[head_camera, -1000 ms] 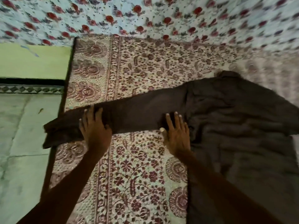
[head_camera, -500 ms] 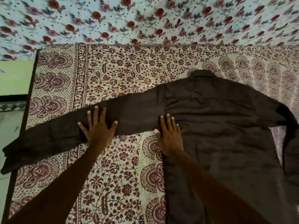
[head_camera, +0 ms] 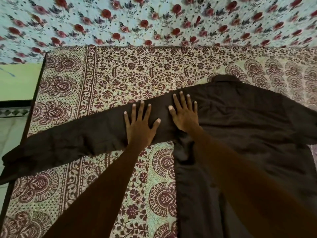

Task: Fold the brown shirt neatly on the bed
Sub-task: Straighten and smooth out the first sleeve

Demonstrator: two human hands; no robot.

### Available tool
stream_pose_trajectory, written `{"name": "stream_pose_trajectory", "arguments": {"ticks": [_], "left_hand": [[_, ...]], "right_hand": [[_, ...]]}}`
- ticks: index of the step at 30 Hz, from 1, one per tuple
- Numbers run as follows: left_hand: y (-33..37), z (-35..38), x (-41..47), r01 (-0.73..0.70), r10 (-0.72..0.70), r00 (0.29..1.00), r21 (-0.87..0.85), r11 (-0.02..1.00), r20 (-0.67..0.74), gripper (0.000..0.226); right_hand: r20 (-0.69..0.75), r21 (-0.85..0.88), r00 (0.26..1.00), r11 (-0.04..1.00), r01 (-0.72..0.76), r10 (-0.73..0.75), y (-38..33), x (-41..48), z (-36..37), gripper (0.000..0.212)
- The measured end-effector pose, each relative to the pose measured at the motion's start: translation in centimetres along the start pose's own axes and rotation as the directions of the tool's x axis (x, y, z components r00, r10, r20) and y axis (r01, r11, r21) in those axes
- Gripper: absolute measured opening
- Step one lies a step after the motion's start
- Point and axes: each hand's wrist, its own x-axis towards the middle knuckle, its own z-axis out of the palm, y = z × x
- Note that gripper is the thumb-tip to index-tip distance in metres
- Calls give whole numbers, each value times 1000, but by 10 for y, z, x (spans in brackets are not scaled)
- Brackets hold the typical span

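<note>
Both hands have travelled up the sleeve toward the shoulder since half a second ago. The left hand [head_camera: 139, 125] was at mid-sleeve and now lies close to the armpit. The right hand [head_camera: 184, 115] was at the sleeve's lower edge and now sits on the shoulder area.

Condition of hands: both are released, with fingers straight and spread and palms flat on the cloth. Neither is grasping anything.

Location of item: the brown shirt [head_camera: 248, 126] lies spread on the bed [head_camera: 120, 79], with its collar [head_camera: 224, 78] toward the far side. The outstretched sleeve [head_camera: 68, 145] runs to the bed's edge, and its cuff end reaches over that edge above the floor [head_camera: 10, 131]. The sleeve shows creases along its outer half. The opposite sleeve is only partly in view.

Assessment: the step in hand appears to be smoothing, and no fold has yet been made.

Recommendations:
- Keep the right hand pressed at the shoulder as an anchor, so the body of the shirt does not shift.
- Sweep the left hand outward to the cuff to drive the creases out.
- Keep the pressure even, since thin cloth may bunch ahead of the palm.
- Bring the overhanging cuff back onto the bed before folding the sleeve across the body.
</note>
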Motion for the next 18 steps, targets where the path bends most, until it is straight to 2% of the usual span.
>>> {"name": "stream_pose_trajectory", "arguments": {"ticks": [3,5,7,9,11,12,14,16,18], "left_hand": [[-20,-1,-5,135,-136,989,-15,991,-50,71],[-27,-3,-5,187,-189,981,-35,982,-50,71],[-25,-6,-3,210,-213,976,-59,976,-48,69],[-23,-9,-3,178,-180,983,-69,982,-35,64],[-29,-7,-9,115,-115,993,-4,993,-38,62],[-38,-7,-14,133,-132,990,10,991,-48,63],[-65,-9,-24,275,-277,955,-31,961,-103,65],[-101,-17,-35,450,-459,879,-96,888,-132,66],[-133,-26,-44,565,-576,810,-121,816,-107,67]], "right_hand": [[-48,-26,999,999,-23,22,-1,0,4,61],[-50,-38,993,993,-109,107,-13,0,1,59],[-127,-46,978,984,-174,167,-36,-3,-4,58],[-178,-17,982,997,-73,69,-67,-10,-2,57],[-104,35,993,997,66,-62,-97,-18,12,58],[-71,44,994,996,81,-78,-105,-22,21,60],[-91,14,995,999,39,-38,-110,-24,35,63],[-139,-21,990,1000,-13,10,-111,-25,40,61],[-167,-31,982,995,-91,84,-120,-28,40,60]]}}
